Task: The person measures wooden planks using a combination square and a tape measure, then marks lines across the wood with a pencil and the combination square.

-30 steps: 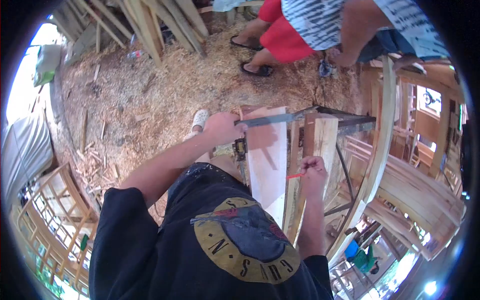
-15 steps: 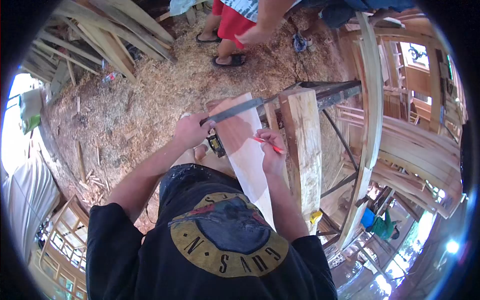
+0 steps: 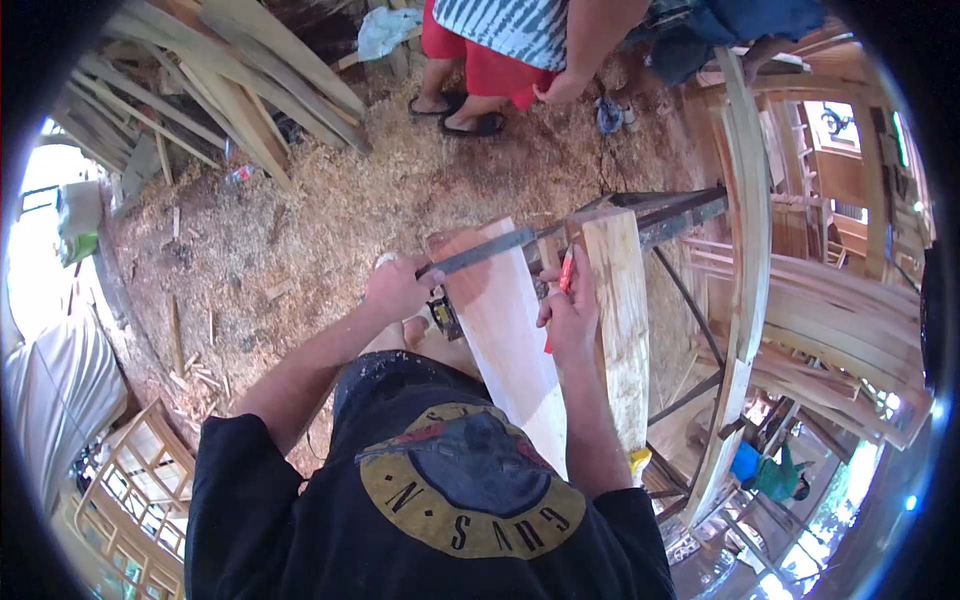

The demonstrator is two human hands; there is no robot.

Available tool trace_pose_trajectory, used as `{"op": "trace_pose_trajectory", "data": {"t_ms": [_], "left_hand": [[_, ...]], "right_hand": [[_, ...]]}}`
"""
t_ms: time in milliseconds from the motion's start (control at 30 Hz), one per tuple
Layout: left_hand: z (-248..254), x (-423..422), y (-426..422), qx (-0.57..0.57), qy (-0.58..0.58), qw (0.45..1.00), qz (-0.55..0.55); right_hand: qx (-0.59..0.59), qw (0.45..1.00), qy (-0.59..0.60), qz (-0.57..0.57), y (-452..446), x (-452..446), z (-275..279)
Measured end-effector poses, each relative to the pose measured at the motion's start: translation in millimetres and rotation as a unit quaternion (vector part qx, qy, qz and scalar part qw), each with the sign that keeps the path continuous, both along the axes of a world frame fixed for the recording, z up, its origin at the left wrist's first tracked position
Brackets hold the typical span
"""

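My left hand (image 3: 398,288) is closed round the near end of a flat grey metal bar (image 3: 485,251), which lies across the upper end of a pale wooden board (image 3: 505,330). To the right of that board, my right hand (image 3: 572,310) holds a red pencil (image 3: 565,275) between its fingers, tip pointing up and away from me. A thick wooden beam (image 3: 622,330) runs just beyond the right hand. A black and yellow tape measure (image 3: 443,318) sits at my waist, left of the board.
A person in red shorts (image 3: 480,70) stands on the shaving-covered floor ahead. Planks (image 3: 250,90) lean at the upper left. A long upright timber (image 3: 745,250) and stacked boards (image 3: 810,310) are at the right. Another person in green (image 3: 778,478) is farther off.
The pencil has turned from lying across the board to pointing upward, and my right hand has shifted right toward the beam. My left hand still holds the metal bar. The standing person's arm has drawn back.
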State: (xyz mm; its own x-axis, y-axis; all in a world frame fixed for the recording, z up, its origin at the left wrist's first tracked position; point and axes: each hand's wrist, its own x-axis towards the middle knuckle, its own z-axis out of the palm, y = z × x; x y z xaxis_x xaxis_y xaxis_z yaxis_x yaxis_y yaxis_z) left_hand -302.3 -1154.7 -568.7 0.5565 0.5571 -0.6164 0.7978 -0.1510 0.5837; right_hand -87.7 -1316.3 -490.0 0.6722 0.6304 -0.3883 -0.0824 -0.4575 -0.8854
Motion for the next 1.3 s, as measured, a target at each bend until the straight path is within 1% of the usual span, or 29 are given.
{"op": "trace_pose_trajectory", "data": {"t_ms": [67, 133, 200, 233, 333, 367, 467, 500, 600, 700, 800, 900, 1000, 1100, 1200, 1300], "left_hand": [[-4.3, -0.8, 1.5, 0.004, -0.013, 1.0, -0.003], [-4.7, -0.3, 3.3, 0.005, -0.018, 1.0, -0.013], [-4.4, -0.6, 3.2, -0.008, -0.043, 0.999, 0.008], [-4.8, -0.4, 2.2, -0.007, -0.043, 0.999, 0.008], [-0.8, -0.2, 2.8, -0.006, -0.044, 0.999, 0.001], [0.7, -0.7, 2.8, -0.006, -0.044, 0.999, -0.002], [-2.1, -2.3, 0.7, 0.022, -0.047, 0.999, -0.009], [0.0, -1.5, -0.1, 0.024, -0.04, 0.999, -0.007], [3.1, -0.7, -0.3, 0.016, -0.033, 0.999, 0.002], [-1.6, -2.0, -0.9, 0.019, -0.046, 0.999, 0.005], [-5.2, -3.0, 0.1, 0.024, -0.06, 0.998, 0.0], [-4.7, -2.9, -0.6, 0.024, -0.07, 0.997, 0.011], [-7.4, -3.6, -0.1, 0.028, -0.077, 0.997, 0.013], [-7.5, -3.2, 1.1, 0.009, -0.064, 0.998, 0.011], [-10.0, -3.9, -1.5, 0.026, -0.079, 0.996, 0.024], [-2.8, -1.5, -1.1, 0.01, -0.059, 0.998, 0.03]], "right_hand": [[-0.005, 0.984, -0.176, 0.04, 6.6, 10.3, -30.8], [-0.05, 0.965, -0.253, 0.037, 19.7, 16.6, -49.5], [-0.134, 0.965, -0.226, -0.004, 31.4, 13.5, -64.6], [-0.144, 0.967, -0.21, 0.016, 36.0, 17.3, -70.6], [-0.179, 0.963, -0.199, 0.001, 46.0, 26.1, -86.3], [-0.146, 0.981, -0.123, -0.025, 45.5, 29.7, -89.0], [-0.15, 0.977, -0.151, -0.026, 41.4, 26.2, -104.2], [-0.186, 0.974, -0.13, -0.003, 46.3, 26.8, -90.8], [-0.189, 0.976, -0.102, 0.029, 45.7, 32.9, -95.4], [-0.194, 0.971, -0.136, 0.021, 44.9, 32.3, -100.6], [-0.175, 0.977, -0.12, 0.009, 45.7, 29.4, -95.6], [-0.181, 0.975, -0.126, 0.016, 47.6, 29.0, -91.7], [-0.151, 0.98, -0.128, 0.004, 48.9, 24.8, -87.8], [-0.174, 0.979, -0.109, -0.003, 50.4, 24.2, -85.0], [-0.174, 0.979, -0.105, 0.004, 49.5, 26.5, -89.7], [-0.13, 0.976, -0.174, -0.018, 46.9, 22.5, -79.7]]}}
